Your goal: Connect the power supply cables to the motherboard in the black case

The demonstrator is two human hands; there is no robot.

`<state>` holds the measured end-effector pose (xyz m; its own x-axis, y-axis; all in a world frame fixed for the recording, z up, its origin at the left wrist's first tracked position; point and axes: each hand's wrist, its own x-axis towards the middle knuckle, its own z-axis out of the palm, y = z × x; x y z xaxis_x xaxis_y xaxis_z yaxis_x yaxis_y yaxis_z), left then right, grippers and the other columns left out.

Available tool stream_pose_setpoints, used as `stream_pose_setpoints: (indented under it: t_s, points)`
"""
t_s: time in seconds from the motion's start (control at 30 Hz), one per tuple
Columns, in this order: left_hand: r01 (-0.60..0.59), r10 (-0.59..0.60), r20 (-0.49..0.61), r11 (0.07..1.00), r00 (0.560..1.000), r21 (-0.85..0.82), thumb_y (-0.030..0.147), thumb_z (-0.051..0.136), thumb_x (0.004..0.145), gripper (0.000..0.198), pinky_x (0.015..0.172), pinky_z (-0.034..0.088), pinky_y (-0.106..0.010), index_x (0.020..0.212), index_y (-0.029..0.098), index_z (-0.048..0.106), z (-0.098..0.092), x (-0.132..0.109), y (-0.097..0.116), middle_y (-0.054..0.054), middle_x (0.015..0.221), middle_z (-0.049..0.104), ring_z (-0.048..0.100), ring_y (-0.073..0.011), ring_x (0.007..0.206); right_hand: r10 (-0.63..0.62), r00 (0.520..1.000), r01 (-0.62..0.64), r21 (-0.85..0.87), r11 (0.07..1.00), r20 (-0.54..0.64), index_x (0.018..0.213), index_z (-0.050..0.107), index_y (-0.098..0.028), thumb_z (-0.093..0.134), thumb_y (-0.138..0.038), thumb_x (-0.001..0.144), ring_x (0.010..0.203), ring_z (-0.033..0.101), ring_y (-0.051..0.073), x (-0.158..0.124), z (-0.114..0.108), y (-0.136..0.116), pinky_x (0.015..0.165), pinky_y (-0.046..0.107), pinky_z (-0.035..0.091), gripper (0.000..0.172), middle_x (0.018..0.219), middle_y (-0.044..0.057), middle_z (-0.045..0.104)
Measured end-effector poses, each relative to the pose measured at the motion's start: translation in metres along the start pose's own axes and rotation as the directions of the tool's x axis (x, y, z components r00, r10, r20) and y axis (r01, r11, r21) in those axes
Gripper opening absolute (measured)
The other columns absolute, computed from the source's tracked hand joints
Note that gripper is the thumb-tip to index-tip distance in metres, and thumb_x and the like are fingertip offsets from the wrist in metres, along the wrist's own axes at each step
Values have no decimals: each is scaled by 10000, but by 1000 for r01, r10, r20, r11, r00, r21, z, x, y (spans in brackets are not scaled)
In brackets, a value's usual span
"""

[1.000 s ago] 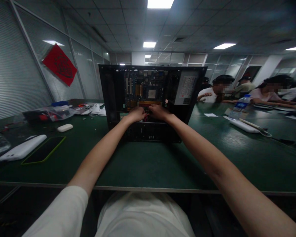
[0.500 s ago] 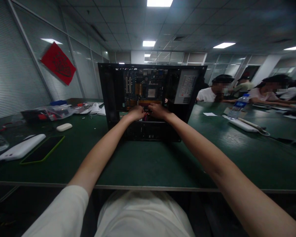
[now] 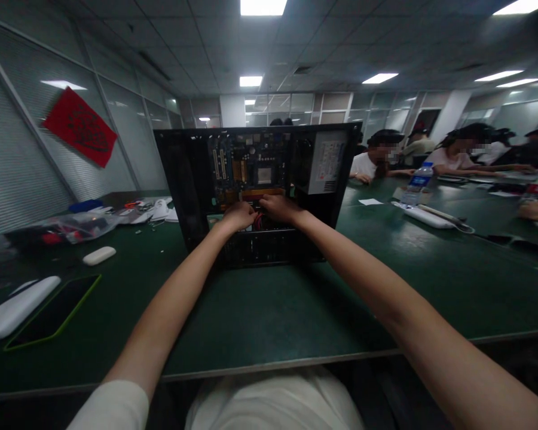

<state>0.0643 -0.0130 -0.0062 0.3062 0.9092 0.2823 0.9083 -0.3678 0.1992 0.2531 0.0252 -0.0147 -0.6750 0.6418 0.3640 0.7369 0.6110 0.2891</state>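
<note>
An open black computer case (image 3: 183,179) stands on the green table (image 3: 269,304), its inside facing me. A blue motherboard (image 3: 251,164) is mounted inside, with a grey power supply (image 3: 327,161) to its right. My left hand (image 3: 238,216) and my right hand (image 3: 278,208) reach into the lower middle of the case, close together, fingers curled around a small bundle of red wires (image 3: 259,221) below the motherboard. What exactly each hand grips is hidden by the fingers.
A dark phone with a green rim (image 3: 49,313), a white flat device (image 3: 13,310) and a small white case (image 3: 99,255) lie at the left. Plastic bags and papers (image 3: 94,218) lie behind them. A water bottle (image 3: 416,182) and other people sit at the right.
The view has swung slightly right and tilted, so the case sits further left in the picture. Both hands stay at the same place inside the case.
</note>
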Motion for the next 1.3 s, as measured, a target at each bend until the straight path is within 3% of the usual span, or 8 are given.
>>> stream_pose_setpoints:
  t_s: [0.3, 0.7, 1.03, 1.3]
  points:
    - [-1, 1, 5, 1000, 1000, -18, 383, 590, 1001, 332, 703, 446, -300, 892, 184, 833, -2, -8, 5, -129, 951, 809, 719, -235, 854, 37, 999, -38, -38, 999, -20, 1296, 650, -94, 535, -256, 1046, 1170, 669, 342, -1, 4, 2, 926, 381, 480, 319, 1306, 211, 679]
    - [-58, 58, 14, 998, 998, -30, 395, 545, 1020, 379, 654, 416, -302, 844, 185, 805, 1, -9, 4, -116, 891, 795, 693, -218, 769, 165, 984, -161, -53, 985, 66, 1256, 667, -111, 559, -344, 1050, 1168, 698, 365, -4, -13, -7, 886, 382, 526, 330, 1255, 233, 722]
    - [-53, 53, 17, 998, 998, -35, 391, 548, 1025, 377, 618, 375, -301, 843, 180, 802, -1, -13, 5, -109, 881, 798, 694, -216, 763, 123, 987, -130, 68, 989, 100, 1238, 646, -107, 587, -192, 1024, 1223, 676, 291, -13, -13, -3, 900, 297, 497, 238, 1300, 182, 714]
    - [-85, 86, 29, 996, 996, -39, 362, 526, 1034, 358, 671, 426, -293, 912, 188, 813, 0, -9, 3, -106, 930, 807, 717, -219, 820, 182, 978, -189, 65, 980, 98, 1227, 645, -120, 546, -229, 1049, 1177, 694, 305, -11, -15, -4, 853, 313, 504, 231, 1272, 194, 720]
